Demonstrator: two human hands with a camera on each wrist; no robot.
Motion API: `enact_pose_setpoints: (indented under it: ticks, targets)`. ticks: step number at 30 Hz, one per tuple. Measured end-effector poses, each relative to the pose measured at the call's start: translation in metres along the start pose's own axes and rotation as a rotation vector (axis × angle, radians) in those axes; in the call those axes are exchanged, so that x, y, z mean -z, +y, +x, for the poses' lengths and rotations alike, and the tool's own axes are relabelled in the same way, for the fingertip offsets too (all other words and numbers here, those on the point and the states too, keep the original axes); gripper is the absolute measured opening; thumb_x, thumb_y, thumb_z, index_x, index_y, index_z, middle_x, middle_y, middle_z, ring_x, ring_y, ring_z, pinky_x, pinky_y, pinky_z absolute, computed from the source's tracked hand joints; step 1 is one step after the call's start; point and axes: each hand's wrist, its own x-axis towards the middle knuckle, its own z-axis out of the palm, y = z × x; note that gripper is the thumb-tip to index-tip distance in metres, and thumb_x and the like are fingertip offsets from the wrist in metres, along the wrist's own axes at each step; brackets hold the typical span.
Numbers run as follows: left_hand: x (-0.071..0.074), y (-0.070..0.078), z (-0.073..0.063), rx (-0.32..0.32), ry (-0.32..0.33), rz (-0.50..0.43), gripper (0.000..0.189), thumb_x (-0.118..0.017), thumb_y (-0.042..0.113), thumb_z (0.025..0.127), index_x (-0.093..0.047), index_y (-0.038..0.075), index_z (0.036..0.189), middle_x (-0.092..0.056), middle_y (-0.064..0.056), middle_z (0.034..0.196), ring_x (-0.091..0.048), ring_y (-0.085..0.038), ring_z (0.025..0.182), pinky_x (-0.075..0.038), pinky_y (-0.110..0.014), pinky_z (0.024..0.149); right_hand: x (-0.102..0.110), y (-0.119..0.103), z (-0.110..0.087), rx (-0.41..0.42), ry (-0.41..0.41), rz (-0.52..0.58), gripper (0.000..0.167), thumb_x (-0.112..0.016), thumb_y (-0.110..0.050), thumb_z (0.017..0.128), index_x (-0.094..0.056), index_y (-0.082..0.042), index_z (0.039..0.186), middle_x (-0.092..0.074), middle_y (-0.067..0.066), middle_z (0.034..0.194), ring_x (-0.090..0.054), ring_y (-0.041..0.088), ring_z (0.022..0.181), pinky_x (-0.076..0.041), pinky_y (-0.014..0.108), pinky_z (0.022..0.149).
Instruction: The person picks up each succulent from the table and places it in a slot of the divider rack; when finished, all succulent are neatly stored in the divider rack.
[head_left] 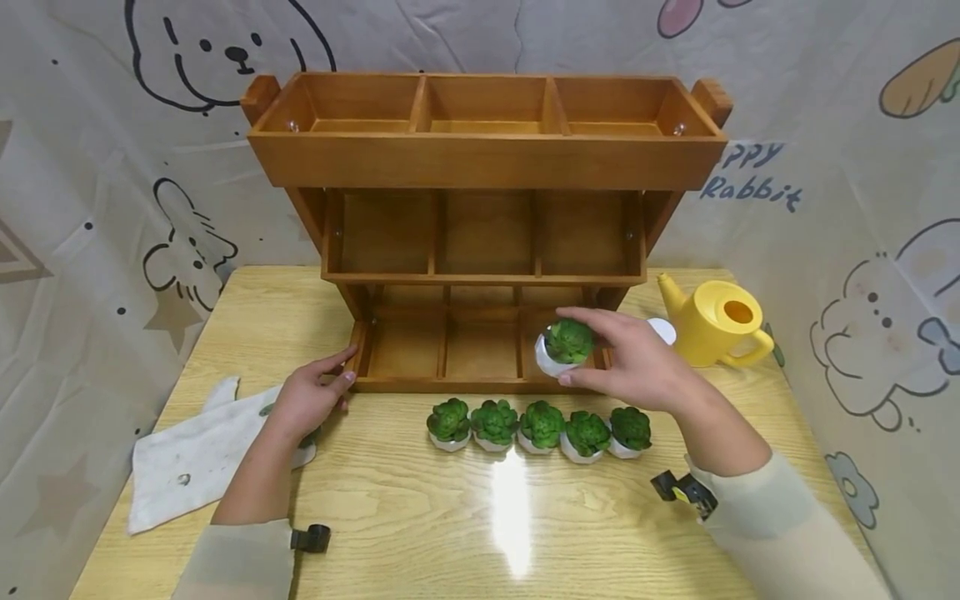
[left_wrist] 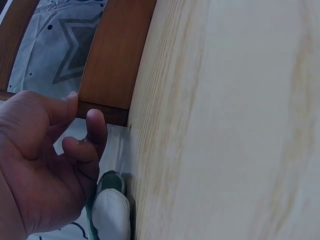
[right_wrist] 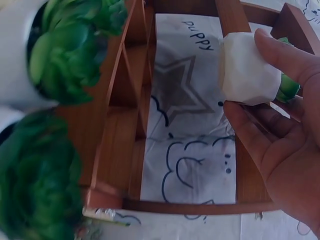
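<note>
My right hand (head_left: pixel 637 354) grips a small potted succulent (head_left: pixel 567 342) by its white faceted pot, thumb on one side and fingers on the other. It is held up in front of the bottom tier's right compartment. In the right wrist view the white pot (right_wrist: pixel 250 67) shows side-on between the fingertips. At the left end of a brown three-tier wooden shelf (head_left: pixel 487 162), my left hand (head_left: pixel 307 400) pinches the front corner of the bottom tier; the left wrist view shows the thumb at the wooden corner (left_wrist: pixel 102 107).
Several potted succulents (head_left: pixel 541 425) stand in a row before the shelf. A yellow watering can (head_left: pixel 720 321) stands at the right, with a white round object (head_left: pixel 663 331) beside it. A white cloth (head_left: pixel 202 454) lies at the left. Printed fabric hangs behind and at the sides.
</note>
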Motion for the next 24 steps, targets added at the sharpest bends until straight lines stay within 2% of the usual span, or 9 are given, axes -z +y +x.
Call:
enact_pose_setpoints:
  ticks: [7,10,16,24]
  targets:
    - [0.001,0.001,0.000,0.011,-0.003,0.008,0.053,-0.062,0.027,0.107,-0.047,0.028,0.158,-0.050,-0.017,0.134,-0.068,-0.028,0.075,-0.046,-0.030,0.053,-0.004,-0.014,0.015,0.056,0.000,0.018,0.079,-0.091,-0.036,0.082,-0.055,-0.019,0.151,-0.067,-0.001,0.126,-0.066,0.017,0.096,-0.055,0.045,0.085]
    - [0.001,0.002,0.000,0.019,-0.007,0.008,0.054,-0.061,0.026,0.107,-0.047,0.028,0.158,-0.050,-0.018,0.135,-0.068,-0.028,0.075,-0.046,-0.030,0.052,-0.007,-0.019,0.022,0.075,0.002,0.021,0.079,-0.091,-0.036,0.082,-0.056,-0.020,0.150,-0.066,0.000,0.132,-0.065,0.016,0.109,-0.054,0.046,0.093]
    - [0.002,0.004,0.001,0.038,-0.014,0.008,0.054,-0.062,0.027,0.107,-0.046,0.029,0.158,-0.051,-0.017,0.135,-0.068,-0.028,0.076,-0.043,-0.030,0.050,-0.012,-0.029,0.038,0.121,-0.004,0.042,0.080,-0.092,-0.034,0.081,-0.055,-0.018,0.150,-0.068,-0.002,0.128,-0.067,0.012,0.106,-0.054,0.041,0.094]
    - [0.002,0.003,0.001,0.039,-0.018,0.006,0.054,-0.062,0.028,0.107,-0.046,0.029,0.158,-0.052,-0.016,0.133,-0.068,-0.026,0.076,-0.044,-0.030,0.052,-0.019,-0.042,0.057,0.176,0.001,0.069,0.080,-0.092,-0.034,0.081,-0.055,-0.019,0.150,-0.067,-0.001,0.131,-0.066,0.011,0.105,-0.054,0.039,0.094]
